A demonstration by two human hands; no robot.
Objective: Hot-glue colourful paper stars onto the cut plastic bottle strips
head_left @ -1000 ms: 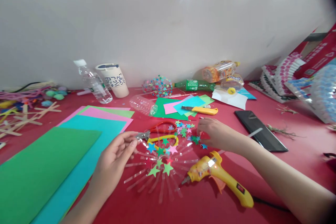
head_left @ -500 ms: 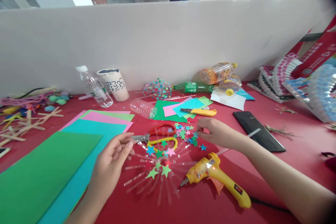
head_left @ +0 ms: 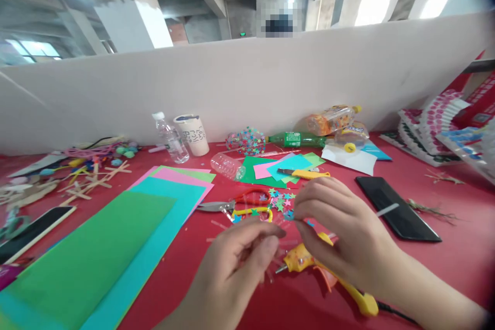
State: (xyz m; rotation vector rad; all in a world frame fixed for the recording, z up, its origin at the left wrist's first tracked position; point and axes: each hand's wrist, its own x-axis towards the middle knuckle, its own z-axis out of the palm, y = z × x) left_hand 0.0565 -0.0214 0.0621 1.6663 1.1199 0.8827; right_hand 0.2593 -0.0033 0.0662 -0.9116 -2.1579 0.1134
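My left hand (head_left: 235, 263) is closed in a pinch at the centre, over the strips of a cut clear plastic piece (head_left: 212, 227) that it mostly covers. Close by, my right hand (head_left: 344, 227) has thumb and fingertips together. Whatever either hand holds is too small or hidden to make out. Loose paper stars (head_left: 280, 201) lie just beyond the fingertips. Scissors (head_left: 211, 207) with one red and one yellow handle rest left of the stars. A yellow glue gun (head_left: 299, 259) lies partly behind my right hand, nozzle to the left.
Coloured paper sheets (head_left: 104, 237) cover the left side. A yellow utility knife (head_left: 305, 173) lies on smaller papers. Behind stand a water bottle (head_left: 172, 139) and a cup (head_left: 195, 136), beside a lying green bottle (head_left: 296, 139). A black phone (head_left: 394, 206) lies right; a white partition (head_left: 232, 87) rises behind.
My right hand has moved left and nearer from the loose stars, and my left hand has moved right, so they now almost meet. The view has tilted up and turned left.
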